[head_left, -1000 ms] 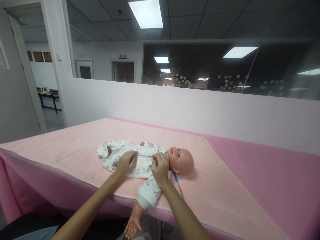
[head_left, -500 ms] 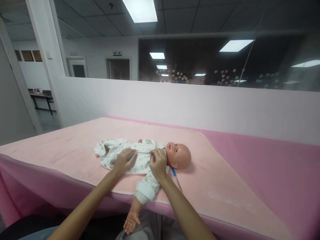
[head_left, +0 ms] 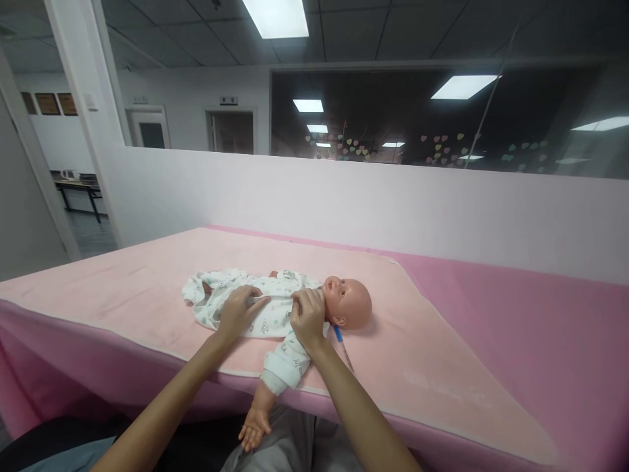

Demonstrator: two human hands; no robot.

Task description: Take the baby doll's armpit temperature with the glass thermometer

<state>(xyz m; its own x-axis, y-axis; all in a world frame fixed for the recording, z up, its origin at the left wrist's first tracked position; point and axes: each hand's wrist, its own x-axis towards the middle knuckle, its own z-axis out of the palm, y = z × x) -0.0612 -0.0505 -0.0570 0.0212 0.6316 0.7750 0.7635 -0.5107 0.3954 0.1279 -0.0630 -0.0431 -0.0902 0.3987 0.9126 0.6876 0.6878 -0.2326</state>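
Observation:
A baby doll (head_left: 351,303) lies on its back on a light pink blanket (head_left: 417,347), head to the right. It wears a white patterned onesie (head_left: 268,318). My left hand (head_left: 239,311) rests on the doll's belly, fingers pinching the onesie's front edge. My right hand (head_left: 308,318) is closed on the onesie at the chest, just below the chin. One doll arm (head_left: 255,419) hangs over the table's front edge. A thin blue-tipped stick (head_left: 343,344) lies beside the doll's head, partly hidden by my right forearm.
The blanket covers a table with a darker pink cloth (head_left: 540,314) showing at the right. A white partition wall (head_left: 344,196) with dark glass above runs behind the table. An open doorway (head_left: 73,190) is at the left.
Both hands stayed on the onesie's front with only small shifts. The camera view tilted slightly, so the doll sits a little higher and further left in the picture.

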